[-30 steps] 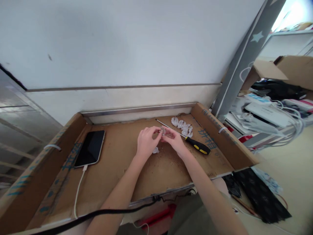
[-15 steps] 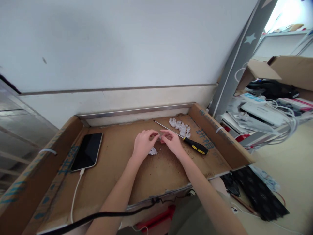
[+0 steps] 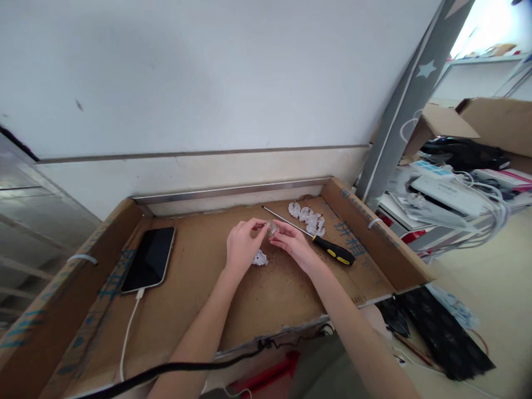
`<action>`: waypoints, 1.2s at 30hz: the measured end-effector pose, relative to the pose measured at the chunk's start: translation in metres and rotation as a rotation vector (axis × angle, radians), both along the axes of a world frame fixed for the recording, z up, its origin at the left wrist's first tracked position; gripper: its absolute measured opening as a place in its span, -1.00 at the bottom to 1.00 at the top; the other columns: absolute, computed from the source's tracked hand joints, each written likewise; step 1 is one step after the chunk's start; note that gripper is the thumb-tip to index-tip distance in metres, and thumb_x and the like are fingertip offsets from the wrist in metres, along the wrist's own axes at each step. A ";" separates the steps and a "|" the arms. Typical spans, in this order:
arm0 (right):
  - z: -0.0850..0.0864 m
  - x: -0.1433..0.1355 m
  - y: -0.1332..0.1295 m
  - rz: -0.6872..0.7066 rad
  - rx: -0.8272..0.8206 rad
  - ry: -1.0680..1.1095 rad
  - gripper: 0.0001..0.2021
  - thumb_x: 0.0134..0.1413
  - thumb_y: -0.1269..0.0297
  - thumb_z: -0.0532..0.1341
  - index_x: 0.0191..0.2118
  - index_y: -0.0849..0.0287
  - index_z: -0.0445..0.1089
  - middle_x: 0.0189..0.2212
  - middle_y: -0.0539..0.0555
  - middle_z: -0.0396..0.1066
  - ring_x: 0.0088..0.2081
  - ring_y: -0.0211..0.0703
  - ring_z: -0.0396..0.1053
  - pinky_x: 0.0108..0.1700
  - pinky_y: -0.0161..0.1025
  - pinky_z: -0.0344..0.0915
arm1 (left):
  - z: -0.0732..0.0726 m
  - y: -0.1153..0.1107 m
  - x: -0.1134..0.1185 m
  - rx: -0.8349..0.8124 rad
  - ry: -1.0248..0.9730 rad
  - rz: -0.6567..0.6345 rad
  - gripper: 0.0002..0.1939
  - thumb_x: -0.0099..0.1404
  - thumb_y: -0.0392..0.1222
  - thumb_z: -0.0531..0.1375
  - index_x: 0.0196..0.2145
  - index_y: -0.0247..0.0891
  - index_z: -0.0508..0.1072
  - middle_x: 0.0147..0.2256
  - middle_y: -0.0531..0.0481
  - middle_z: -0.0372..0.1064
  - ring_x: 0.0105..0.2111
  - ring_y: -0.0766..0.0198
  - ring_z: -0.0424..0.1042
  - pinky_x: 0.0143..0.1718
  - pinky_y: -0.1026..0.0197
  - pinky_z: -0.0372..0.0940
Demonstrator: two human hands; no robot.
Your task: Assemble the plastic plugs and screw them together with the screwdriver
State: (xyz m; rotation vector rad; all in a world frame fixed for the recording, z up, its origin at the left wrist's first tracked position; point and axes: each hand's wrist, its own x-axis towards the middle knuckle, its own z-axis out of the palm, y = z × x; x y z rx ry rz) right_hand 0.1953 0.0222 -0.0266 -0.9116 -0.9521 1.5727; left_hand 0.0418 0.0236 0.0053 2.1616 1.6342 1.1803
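Note:
My left hand (image 3: 244, 243) and my right hand (image 3: 293, 243) meet over the middle of a cardboard tray (image 3: 195, 266). Between their fingertips they pinch a small clear plastic part (image 3: 271, 228), round in outline; its exact kind is too small to tell. Below my left hand a white plastic piece with a notched edge (image 3: 260, 258) lies on the cardboard, partly covered by the hand. Several similar clear plastic parts (image 3: 306, 215) sit in a cluster beyond my right hand. Beside them rests a screwdriver (image 3: 333, 250) with a black and yellow handle, its shaft pointing to the back left.
A phone (image 3: 148, 259) with a white charging cable (image 3: 129, 338) lies at the tray's left. Raised cardboard walls (image 3: 374, 233) flank both sides. A black cable (image 3: 187, 366) crosses the front. Beyond the grey post (image 3: 399, 105) stand boxes and cabled devices (image 3: 449, 191).
The clear part has turned between my fingers and now shows more of its face. My right-hand fingers have shifted around it. The view has moved very slightly.

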 end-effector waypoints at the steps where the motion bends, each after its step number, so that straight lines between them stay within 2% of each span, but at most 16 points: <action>1: 0.000 0.000 0.000 -0.001 0.001 0.002 -0.66 0.15 0.25 0.14 0.03 0.25 0.24 -0.12 0.12 0.31 -0.18 -0.24 0.34 -0.14 -0.17 0.38 | 0.000 0.000 0.000 0.002 0.003 0.005 -0.88 0.25 -0.08 0.19 -0.31 -0.11 0.49 -0.36 0.07 0.48 -0.31 0.23 0.44 -0.30 0.21 0.26; 9: 0.003 -0.001 -0.001 -0.007 0.049 -0.032 -0.66 0.14 0.26 0.16 0.02 0.26 0.26 -0.08 0.13 0.30 -0.14 -0.22 0.34 -0.10 -0.14 0.36 | 0.001 -0.003 0.001 0.066 0.057 -0.044 -0.86 0.26 -0.08 0.17 -0.32 -0.13 0.49 -0.35 0.07 0.49 -0.32 0.24 0.42 -0.27 0.20 0.24; 21: 0.002 -0.002 -0.001 -0.021 0.104 -0.112 -0.70 0.15 0.25 0.15 -0.03 0.26 0.29 -0.16 0.10 0.33 -0.20 -0.26 0.34 -0.14 -0.17 0.37 | 0.001 -0.003 0.002 0.102 0.132 -0.020 -0.90 0.25 -0.15 0.17 -0.33 -0.16 0.48 -0.35 0.05 0.50 -0.30 0.21 0.42 -0.25 0.18 0.24; 26: 0.005 -0.001 -0.003 0.016 0.072 -0.026 -0.67 0.15 0.25 0.15 0.01 0.26 0.26 -0.13 0.11 0.32 -0.19 -0.25 0.34 -0.13 -0.16 0.37 | 0.001 -0.002 0.002 0.058 -0.019 -0.090 -0.85 0.28 -0.12 0.15 -0.23 -0.14 0.47 -0.27 0.05 0.48 -0.26 0.24 0.41 -0.20 0.19 0.28; 31: 0.009 0.001 -0.004 0.044 0.026 0.062 -0.65 0.15 0.25 0.15 0.03 0.25 0.24 -0.14 0.11 0.32 -0.19 -0.25 0.35 -0.14 -0.17 0.37 | -0.001 0.002 0.000 0.001 -0.169 -0.016 -0.75 0.27 -0.03 0.15 -0.14 -0.14 0.44 -0.18 -0.02 0.45 -0.26 0.22 0.41 -0.21 0.16 0.31; 36: 0.011 0.000 -0.006 0.091 -0.005 0.115 -0.68 0.16 0.24 0.14 -0.01 0.27 0.27 -0.19 0.09 0.34 -0.23 -0.27 0.35 -0.16 -0.18 0.38 | -0.006 0.005 0.001 -0.111 -0.250 -0.110 -0.79 0.27 -0.06 0.15 -0.17 -0.14 0.45 -0.20 0.00 0.47 -0.31 0.26 0.43 -0.24 0.18 0.35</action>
